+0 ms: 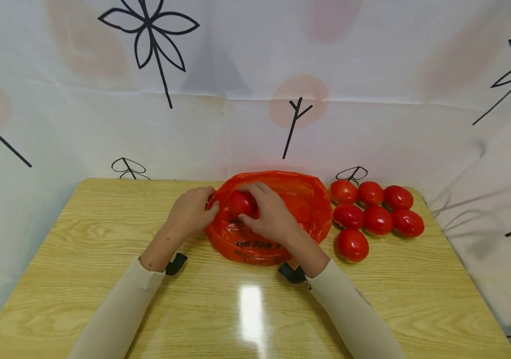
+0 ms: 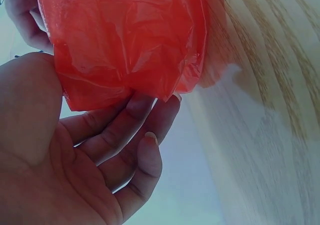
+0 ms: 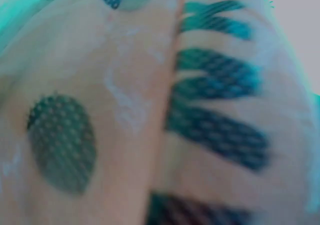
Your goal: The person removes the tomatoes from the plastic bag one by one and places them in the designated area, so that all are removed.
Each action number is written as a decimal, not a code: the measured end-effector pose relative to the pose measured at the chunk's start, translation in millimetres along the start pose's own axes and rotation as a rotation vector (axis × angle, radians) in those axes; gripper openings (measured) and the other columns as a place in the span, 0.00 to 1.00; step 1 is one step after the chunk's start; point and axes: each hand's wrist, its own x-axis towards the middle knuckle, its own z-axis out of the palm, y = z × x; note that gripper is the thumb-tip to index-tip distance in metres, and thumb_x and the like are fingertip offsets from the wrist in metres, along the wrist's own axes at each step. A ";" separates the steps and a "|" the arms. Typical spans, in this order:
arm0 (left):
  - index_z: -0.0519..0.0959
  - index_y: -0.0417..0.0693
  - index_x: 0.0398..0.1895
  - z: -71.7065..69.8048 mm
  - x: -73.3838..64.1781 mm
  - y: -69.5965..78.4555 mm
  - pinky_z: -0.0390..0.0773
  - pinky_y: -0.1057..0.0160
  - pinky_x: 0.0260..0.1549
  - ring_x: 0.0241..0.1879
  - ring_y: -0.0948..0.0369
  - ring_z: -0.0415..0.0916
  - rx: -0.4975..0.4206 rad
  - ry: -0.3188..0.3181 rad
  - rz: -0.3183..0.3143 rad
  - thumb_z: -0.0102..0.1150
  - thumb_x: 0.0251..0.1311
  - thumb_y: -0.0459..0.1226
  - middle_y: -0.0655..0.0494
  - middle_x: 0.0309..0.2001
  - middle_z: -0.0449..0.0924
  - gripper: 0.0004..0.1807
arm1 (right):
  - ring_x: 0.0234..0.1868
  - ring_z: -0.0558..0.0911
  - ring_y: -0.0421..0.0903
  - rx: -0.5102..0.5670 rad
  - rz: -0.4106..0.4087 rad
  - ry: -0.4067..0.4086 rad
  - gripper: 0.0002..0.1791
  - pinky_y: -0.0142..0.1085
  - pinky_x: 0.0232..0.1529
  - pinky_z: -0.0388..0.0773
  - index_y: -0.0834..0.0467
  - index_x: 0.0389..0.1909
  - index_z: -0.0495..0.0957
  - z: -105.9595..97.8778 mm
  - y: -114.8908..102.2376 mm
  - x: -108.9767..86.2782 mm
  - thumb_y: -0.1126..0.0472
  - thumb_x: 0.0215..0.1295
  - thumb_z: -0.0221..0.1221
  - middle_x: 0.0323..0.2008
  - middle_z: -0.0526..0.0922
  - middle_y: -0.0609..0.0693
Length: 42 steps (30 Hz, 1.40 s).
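Note:
A red plastic bag [image 1: 264, 257] lies spread in a rounded shape on the table, its mouth facing up and dark lettering on its near side. My left hand [image 1: 191, 212] pinches the bag's left rim; in the left wrist view, fingers [image 2: 117, 142] bend behind the red film. Within the bag's mouth, my right hand [image 1: 271, 212] grips a shiny red tomato [image 1: 241, 203] between thumb and fingers. Whether that tomato touches the bag's bottom, I cannot tell. No hand appears in the right wrist view, only a blurred pinkish surface [image 3: 125, 150] with dark green cactus-like prints.
Right of the bag, several red tomatoes [image 1: 378, 221] stand in close rows on the wood-grain table [image 1: 103, 239]. One tomato [image 1: 352, 245] sits nearest the front of that group. A white cloth [image 1: 246, 124] with plant drawings hangs behind the table's back edge.

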 end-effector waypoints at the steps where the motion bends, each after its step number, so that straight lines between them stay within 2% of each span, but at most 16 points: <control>1: 0.82 0.40 0.47 0.3 0.0 0.1 0.74 0.59 0.26 0.28 0.54 0.72 -0.001 0.001 -0.001 0.59 0.71 0.39 0.52 0.30 0.78 0.11 | 0.65 0.78 0.54 -0.002 0.000 0.005 0.33 0.52 0.64 0.80 0.54 0.70 0.74 -1.2 -0.4 -1.6 0.57 0.65 0.73 0.68 0.76 0.53; 12: 0.82 0.41 0.45 3.0 -0.7 -1.2 0.74 0.60 0.26 0.28 0.55 0.72 -0.009 -0.001 -0.007 0.60 0.71 0.39 0.52 0.30 0.78 0.09 | 0.65 0.78 0.54 0.026 -0.008 0.057 0.34 0.51 0.60 0.82 0.55 0.69 0.73 -13.0 -3.5 -16.9 0.56 0.65 0.73 0.68 0.75 0.53; 24: 0.82 0.41 0.45 1.8 -1.9 0.3 0.74 0.59 0.26 0.28 0.55 0.72 -0.005 0.006 -0.002 0.60 0.71 0.39 0.53 0.30 0.78 0.09 | 0.64 0.78 0.52 0.019 -0.005 0.081 0.34 0.49 0.62 0.81 0.57 0.69 0.72 -22.4 -3.9 -32.6 0.55 0.65 0.73 0.67 0.76 0.52; 33: 0.82 0.42 0.44 1.5 -2.2 0.2 0.72 0.59 0.25 0.27 0.55 0.71 -0.005 0.002 -0.003 0.59 0.71 0.39 0.53 0.29 0.77 0.09 | 0.64 0.78 0.53 0.020 0.008 0.106 0.35 0.50 0.61 0.82 0.56 0.69 0.71 -41.2 0.0 -48.5 0.55 0.64 0.73 0.66 0.76 0.53; 42: 0.81 0.43 0.41 1.5 -0.4 0.8 0.71 0.60 0.24 0.26 0.55 0.70 -0.005 0.003 0.001 0.60 0.71 0.39 0.53 0.28 0.75 0.08 | 0.59 0.80 0.53 0.024 -0.047 0.178 0.35 0.52 0.56 0.84 0.57 0.68 0.72 -52.4 6.4 -61.8 0.56 0.63 0.74 0.63 0.78 0.54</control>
